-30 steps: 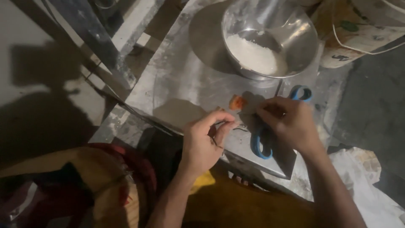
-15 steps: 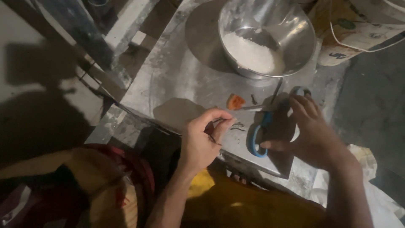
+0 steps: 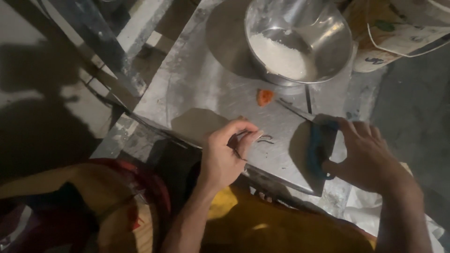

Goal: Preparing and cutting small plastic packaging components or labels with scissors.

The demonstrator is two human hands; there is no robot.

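My left hand (image 3: 224,157) hovers over the near edge of a grey metal sheet (image 3: 197,79), thumb and fingers pinched on a small thin strip (image 3: 257,137); what it is made of I cannot tell. My right hand (image 3: 370,157) grips the blue handles of a pair of scissors (image 3: 318,150) lying on the sheet's right part. Their blades point up-left toward a small orange piece (image 3: 264,97) resting on the sheet. The two hands are apart.
A steel bowl (image 3: 338,51) with a white powdery heap (image 3: 280,58) stands at the sheet's far end. A printed pale bucket (image 3: 398,35) is at the top right. Metal bars (image 3: 101,44) run along the left. Yellow and red cloth (image 3: 262,225) covers my lap.
My right hand has moved right, away from my left hand, taking the blue scissors with it. The orange piece now lies uncovered. My left hand keeps its pinch.
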